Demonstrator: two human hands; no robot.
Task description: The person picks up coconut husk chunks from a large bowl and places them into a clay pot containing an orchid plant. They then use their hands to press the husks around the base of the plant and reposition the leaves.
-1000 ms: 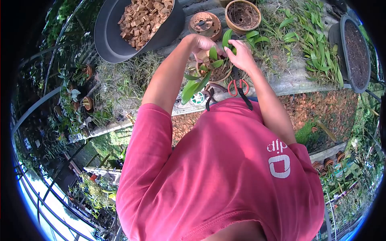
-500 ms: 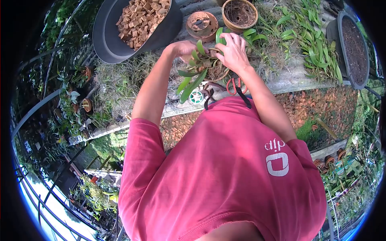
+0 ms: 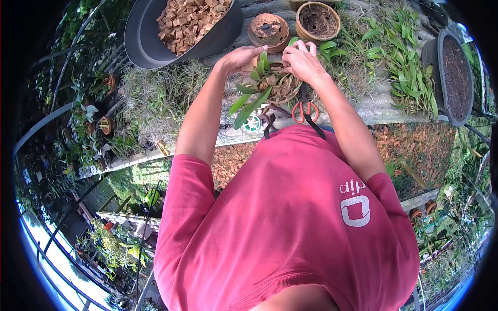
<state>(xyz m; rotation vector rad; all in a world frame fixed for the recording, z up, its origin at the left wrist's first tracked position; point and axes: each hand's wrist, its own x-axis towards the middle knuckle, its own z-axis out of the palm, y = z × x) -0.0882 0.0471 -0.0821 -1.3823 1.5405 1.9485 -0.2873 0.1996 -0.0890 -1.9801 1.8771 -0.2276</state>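
Observation:
A leafy plant, orchid-like (image 3: 252,109), sits in a round pot (image 3: 284,90) with brown chunks and roots about its base. My left hand (image 3: 238,59) is at the plant's left side, closed on a tan husk-like chunk (image 3: 251,64). My right hand (image 3: 305,63) rests at the pot's far right rim with bent fingers around the plant's stems; its fingertips are partly hidden. Close to the pot lie red-handled scissors (image 3: 305,112) and a green-and-white spool (image 3: 252,123).
A large dark tub (image 3: 142,39) holds many brown chunks (image 3: 192,23). Beyond the plant stand an upturned clay pot (image 3: 267,32) and a soil-lined pot (image 3: 317,22). Leafy cuttings (image 3: 410,67) lie to the right, beside a dark planter of soil (image 3: 456,78).
My left hand has drawn a little up and away from the plant, and a tan chunk now shows in its fingers. My right hand stays at the plant. The view has shifted slightly.

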